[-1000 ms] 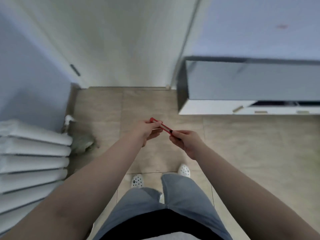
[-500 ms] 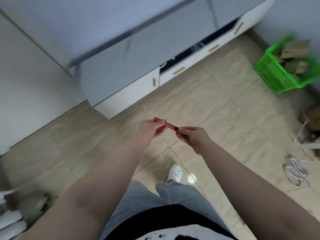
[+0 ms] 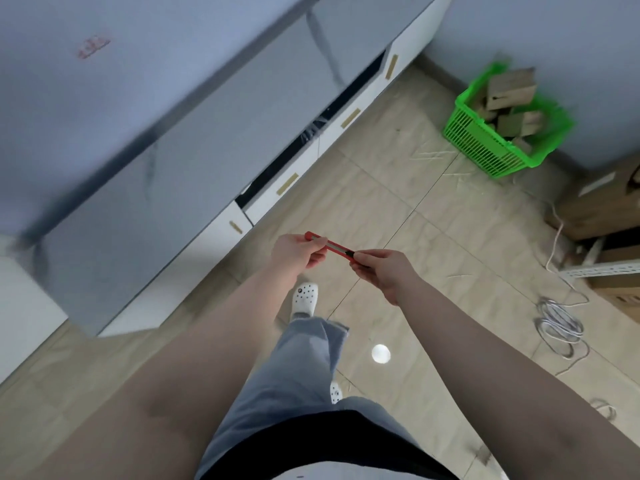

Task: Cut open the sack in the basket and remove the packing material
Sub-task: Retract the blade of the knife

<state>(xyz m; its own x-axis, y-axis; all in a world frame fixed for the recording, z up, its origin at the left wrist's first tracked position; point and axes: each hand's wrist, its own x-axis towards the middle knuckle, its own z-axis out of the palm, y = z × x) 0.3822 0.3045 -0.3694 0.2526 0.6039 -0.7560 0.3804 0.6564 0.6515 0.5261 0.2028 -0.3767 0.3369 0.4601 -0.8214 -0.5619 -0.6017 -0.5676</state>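
Observation:
A red utility knife (image 3: 333, 247) is held level in front of me, above the tiled floor. My left hand (image 3: 298, 254) pinches its left end and my right hand (image 3: 382, 268) grips its right end. A green plastic basket (image 3: 485, 150) stands on the floor at the far right by the wall, well beyond my hands. It holds brown cardboard-coloured pieces (image 3: 509, 98). No sack can be made out in it from here.
A long low white cabinet (image 3: 214, 161) with part-open drawers runs along the left. Cardboard boxes (image 3: 602, 206), a metal rail (image 3: 602, 271) and a coiled white cable (image 3: 559, 327) lie on the floor at the right. My legs and white clogs are below my hands.
My view has swung from the corner by the radiator to the right, bringing the cabinet and the green basket into sight. Both hands keep the same hold on the knife.

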